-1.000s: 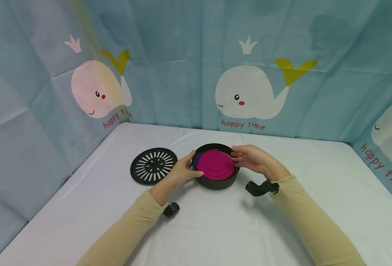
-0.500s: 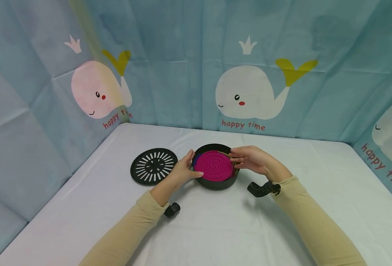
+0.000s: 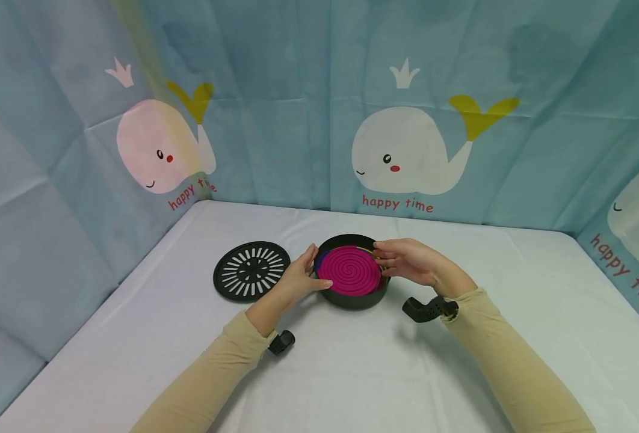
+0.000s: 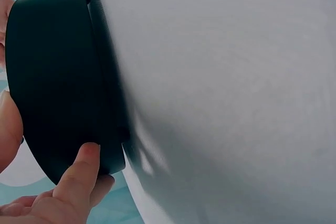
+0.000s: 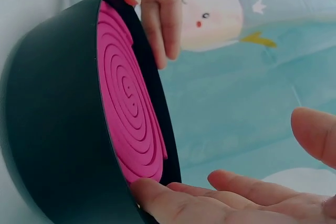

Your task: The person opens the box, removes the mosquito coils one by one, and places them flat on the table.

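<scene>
A round black mosquito coil box (image 3: 354,302) stands on the white table. Inside it lies a magenta spiral mosquito coil (image 3: 349,270), with blue and yellow edges of other coils peeking out beneath. My left hand (image 3: 296,278) holds the box at its left side, thumb over the front rim and fingers along the outer wall (image 4: 52,72). At the right rim is my right hand (image 3: 410,260), its fingers extended and loosely spread. In the right wrist view, a fingertip (image 5: 144,187) meets the magenta coil's edge, while the thumb stands well away.
A black slotted round lid (image 3: 251,272) lies on the table (image 3: 319,385) left of the box, partly behind my left hand. Blue curtains (image 3: 276,120) with whale prints rise behind and beside the table. Black camera mounts (image 3: 425,309) jut from both wrists.
The magenta coil has shifted slightly left and toward me inside the box, showing more yellow at its right edge. My right hand has barely moved; the left stays at the rim.
</scene>
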### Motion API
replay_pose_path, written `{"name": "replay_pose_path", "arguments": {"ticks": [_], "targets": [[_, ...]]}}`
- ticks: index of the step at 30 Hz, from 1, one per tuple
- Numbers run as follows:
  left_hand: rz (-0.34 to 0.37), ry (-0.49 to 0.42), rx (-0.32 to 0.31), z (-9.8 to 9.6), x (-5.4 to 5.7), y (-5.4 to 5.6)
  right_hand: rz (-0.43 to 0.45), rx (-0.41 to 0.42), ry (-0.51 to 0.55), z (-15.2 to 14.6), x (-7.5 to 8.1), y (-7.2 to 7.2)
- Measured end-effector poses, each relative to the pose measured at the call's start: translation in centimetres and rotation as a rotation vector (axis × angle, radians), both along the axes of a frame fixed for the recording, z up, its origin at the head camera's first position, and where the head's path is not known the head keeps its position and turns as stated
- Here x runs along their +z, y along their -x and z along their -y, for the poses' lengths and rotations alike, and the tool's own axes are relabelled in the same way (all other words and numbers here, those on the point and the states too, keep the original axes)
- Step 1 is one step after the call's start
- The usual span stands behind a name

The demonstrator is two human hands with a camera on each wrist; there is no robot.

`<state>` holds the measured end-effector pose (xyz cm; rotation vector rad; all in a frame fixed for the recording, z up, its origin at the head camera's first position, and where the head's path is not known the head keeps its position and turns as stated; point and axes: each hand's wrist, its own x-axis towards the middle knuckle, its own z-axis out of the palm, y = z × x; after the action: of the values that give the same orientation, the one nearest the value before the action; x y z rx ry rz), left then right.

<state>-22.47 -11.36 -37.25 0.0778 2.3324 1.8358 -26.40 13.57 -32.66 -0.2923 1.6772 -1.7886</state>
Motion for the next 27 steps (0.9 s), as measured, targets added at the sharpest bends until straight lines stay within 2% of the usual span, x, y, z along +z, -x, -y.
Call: {"name": "replay_pose_path", "arguments": {"ticks": [9, 13, 20, 27], "targets": [[0.007, 0.011, 0.000, 0.0, 0.1, -0.1, -0.025, 0.001, 0.000, -0.4, 0.3, -0.1], [0.003, 0.003, -0.005, 0.0, 0.1, -0.1, -0.038, -0.047, -0.010, -0.6, 0.4, 0.0], [0.008, 0.006, -0.003, 0.0, 0.3, -0.3, 0.001, -0.129, 0.000, 0.0, -0.1, 0.8], [0.009, 0.009, 0.002, 0.0, 0.1, -0.2, 0.003, -0.086, -0.040, 1.3, -1.1, 1.1]]}}
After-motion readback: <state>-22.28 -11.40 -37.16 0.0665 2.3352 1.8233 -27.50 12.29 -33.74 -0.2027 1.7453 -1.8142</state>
